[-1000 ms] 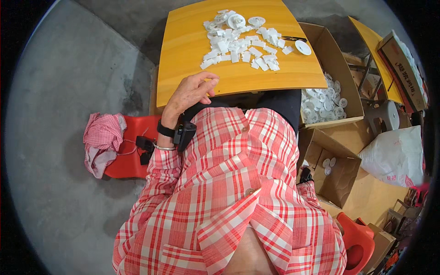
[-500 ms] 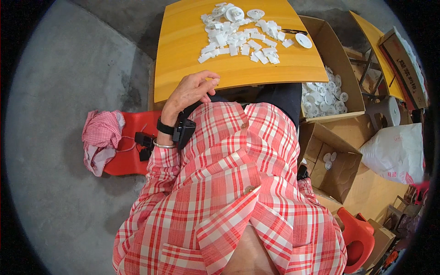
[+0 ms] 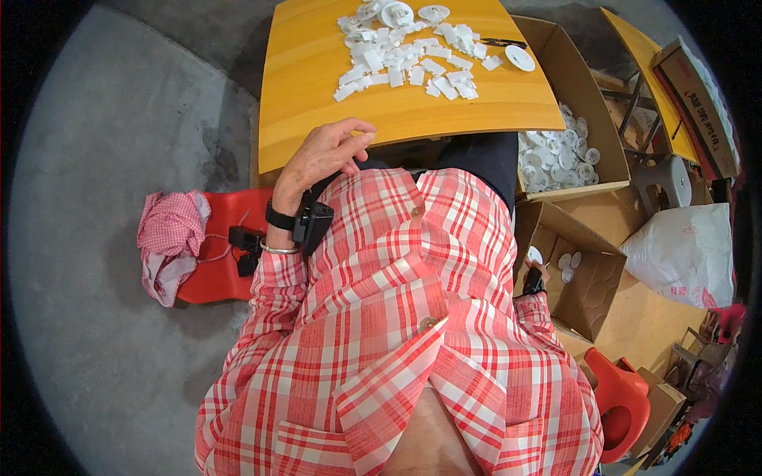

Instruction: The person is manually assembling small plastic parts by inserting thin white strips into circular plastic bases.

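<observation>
Fingers [image 3: 359, 144] of the left hand [image 3: 327, 152] bend loosely at the table [image 3: 444, 117] edge, open room before the parts [image 3: 397, 59], while the right hand [image 3: 540, 270] sits by a disc [image 3: 534, 255], fingers too hidden to tell.

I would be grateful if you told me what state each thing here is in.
Left hand: loosely curled, seemingly empty
Right hand: partly hidden, grip unclear
White rectangular pieces: loosely piled
Large cardboard box: open, part-filled
Small cardboard box: open, few discs inside
Pink checked cloth: crumpled
</observation>
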The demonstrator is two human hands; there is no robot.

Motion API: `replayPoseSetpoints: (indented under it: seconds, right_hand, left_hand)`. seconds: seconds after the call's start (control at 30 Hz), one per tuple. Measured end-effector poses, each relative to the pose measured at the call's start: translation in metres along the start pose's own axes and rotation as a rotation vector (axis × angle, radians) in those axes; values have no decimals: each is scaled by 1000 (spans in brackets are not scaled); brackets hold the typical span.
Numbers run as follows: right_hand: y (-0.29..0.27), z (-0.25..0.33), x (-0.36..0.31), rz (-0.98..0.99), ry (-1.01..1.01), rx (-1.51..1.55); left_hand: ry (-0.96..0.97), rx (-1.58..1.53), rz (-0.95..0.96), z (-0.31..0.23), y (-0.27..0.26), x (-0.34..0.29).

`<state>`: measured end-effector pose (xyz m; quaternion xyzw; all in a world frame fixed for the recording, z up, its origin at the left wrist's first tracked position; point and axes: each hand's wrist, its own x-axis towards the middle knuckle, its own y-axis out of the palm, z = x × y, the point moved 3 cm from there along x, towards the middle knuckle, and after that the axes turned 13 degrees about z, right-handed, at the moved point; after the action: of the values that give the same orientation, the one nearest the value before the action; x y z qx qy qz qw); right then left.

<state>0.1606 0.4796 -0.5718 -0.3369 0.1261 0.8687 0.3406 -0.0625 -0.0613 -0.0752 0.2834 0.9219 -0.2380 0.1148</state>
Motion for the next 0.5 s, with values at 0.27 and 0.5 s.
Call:
replayPoseSetpoints:
  seconds: [0.27, 0.5]
  right_hand:
    - [11, -29, 21, -1, 66, -106]
    - [14, -19, 19, -94, -2, 186]
  left_hand:
    - [-24, 76, 29, -3, 1, -2]
    - [2, 40, 58, -5, -4, 8]
